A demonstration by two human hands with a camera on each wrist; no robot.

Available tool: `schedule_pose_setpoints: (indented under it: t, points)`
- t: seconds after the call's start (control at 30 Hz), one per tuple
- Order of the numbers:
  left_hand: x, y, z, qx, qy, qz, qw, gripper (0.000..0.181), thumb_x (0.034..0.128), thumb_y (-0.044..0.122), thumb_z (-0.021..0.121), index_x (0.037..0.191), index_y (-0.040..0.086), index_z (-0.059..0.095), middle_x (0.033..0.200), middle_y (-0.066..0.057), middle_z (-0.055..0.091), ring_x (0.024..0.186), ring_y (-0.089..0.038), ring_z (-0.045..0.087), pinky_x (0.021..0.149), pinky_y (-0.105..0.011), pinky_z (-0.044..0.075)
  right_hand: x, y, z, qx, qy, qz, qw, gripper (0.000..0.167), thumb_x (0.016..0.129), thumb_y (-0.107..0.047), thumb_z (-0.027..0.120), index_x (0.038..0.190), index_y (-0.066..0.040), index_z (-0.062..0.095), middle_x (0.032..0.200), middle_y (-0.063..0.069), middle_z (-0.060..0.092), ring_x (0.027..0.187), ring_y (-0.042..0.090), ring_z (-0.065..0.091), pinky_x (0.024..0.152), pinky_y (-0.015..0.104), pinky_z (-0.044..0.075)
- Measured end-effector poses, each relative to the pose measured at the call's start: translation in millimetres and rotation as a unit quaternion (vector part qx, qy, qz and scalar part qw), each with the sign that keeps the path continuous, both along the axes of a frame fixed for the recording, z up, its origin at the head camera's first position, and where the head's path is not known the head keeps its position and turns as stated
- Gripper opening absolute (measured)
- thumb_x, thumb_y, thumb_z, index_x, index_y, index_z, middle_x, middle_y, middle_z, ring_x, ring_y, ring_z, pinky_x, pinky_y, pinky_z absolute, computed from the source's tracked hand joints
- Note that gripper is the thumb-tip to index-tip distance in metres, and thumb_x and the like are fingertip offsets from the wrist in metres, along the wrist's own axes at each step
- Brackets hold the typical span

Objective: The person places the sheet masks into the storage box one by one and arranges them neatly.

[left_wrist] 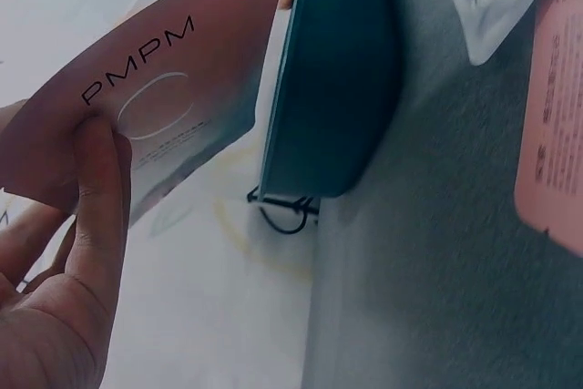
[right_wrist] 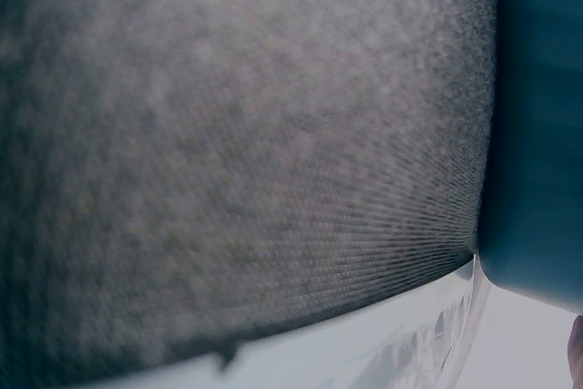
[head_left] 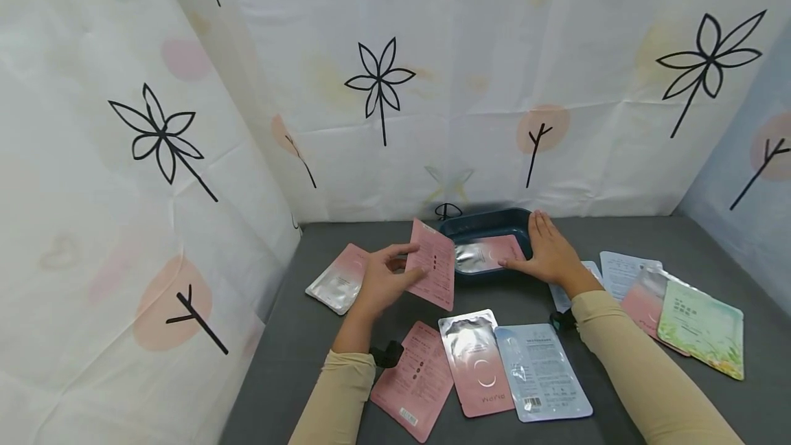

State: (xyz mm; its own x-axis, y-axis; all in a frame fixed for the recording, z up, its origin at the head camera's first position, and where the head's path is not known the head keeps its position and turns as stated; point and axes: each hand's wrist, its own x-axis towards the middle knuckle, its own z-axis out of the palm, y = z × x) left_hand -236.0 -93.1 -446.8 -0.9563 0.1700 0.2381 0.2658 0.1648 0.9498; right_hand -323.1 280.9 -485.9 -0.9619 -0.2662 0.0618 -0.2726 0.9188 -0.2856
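Observation:
My left hand [head_left: 382,283] pinches a pink packet [head_left: 434,266] upright at the left end of a dark blue tray [head_left: 488,220]. In the left wrist view, the thumb and fingers of the left hand [left_wrist: 77,271] lie on either side of that packet [left_wrist: 173,88], its PMPM lettering showing. Inside the tray lies a pink and silver packet [head_left: 494,250]. My right hand [head_left: 550,256] rests against the tray's right end, fingers straight, thumb near the front rim. In the right wrist view only a sliver of the hand [right_wrist: 577,353] shows beside the tray [right_wrist: 537,134].
A pink-silver packet [head_left: 341,280] lies left of the tray. In front are a pink packet [head_left: 417,380], a pink-silver one [head_left: 478,369] and a pale blue one [head_left: 544,373]. Several more, including a green one [head_left: 704,328], lie at the right. A patterned cloth [head_left: 457,122] stands behind.

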Motion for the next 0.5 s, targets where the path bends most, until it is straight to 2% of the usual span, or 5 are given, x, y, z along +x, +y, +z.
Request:
schedule_pose_setpoints:
  t: [0.13, 0.27, 0.5]
  points:
    - [-1.4, 8.5, -2.6, 0.015, 0.006, 0.016, 0.9997, 0.048, 0.0904, 0.005, 0.081, 0.137, 0.003, 0.070, 0.131, -0.019, 0.069, 0.109, -0.032, 0.075, 0.076, -0.023, 0.060, -0.1, -1.0, -0.4, -0.003, -0.001, -0.003, 1.0000, 0.134, 0.088, -0.080, 0.062, 0.163, 0.015, 0.005, 0.174, 0.034, 0.003, 0.163, 0.051, 0.003, 0.131, 0.065, 0.009]
    - [-2.1, 15.0, -4.7, 0.037, 0.010, 0.058, 0.9976, 0.048, 0.0915, 0.006, 0.080, 0.138, -0.001, 0.068, 0.129, -0.022, 0.069, 0.110, -0.038, 0.074, 0.075, -0.020, 0.058, -1.4, -0.5, -1.0, 0.002, -0.006, -0.004, 1.0000, 0.134, 0.088, -0.081, 0.060, 0.164, 0.014, 0.003, 0.174, 0.033, 0.000, 0.163, 0.050, 0.001, 0.131, 0.064, 0.008]
    - [-3.2, 20.9, -10.7, 0.066, 0.003, 0.103, 0.9925, 0.050, 0.0915, 0.007, 0.081, 0.139, -0.001, 0.067, 0.128, -0.023, 0.068, 0.098, -0.029, 0.074, 0.069, -0.019, 0.055, -1.8, -0.2, -1.6, 0.005, -0.005, -0.003, 1.0000, 0.134, 0.088, -0.080, 0.061, 0.164, 0.014, 0.003, 0.174, 0.033, 0.002, 0.164, 0.050, 0.001, 0.132, 0.063, 0.008]
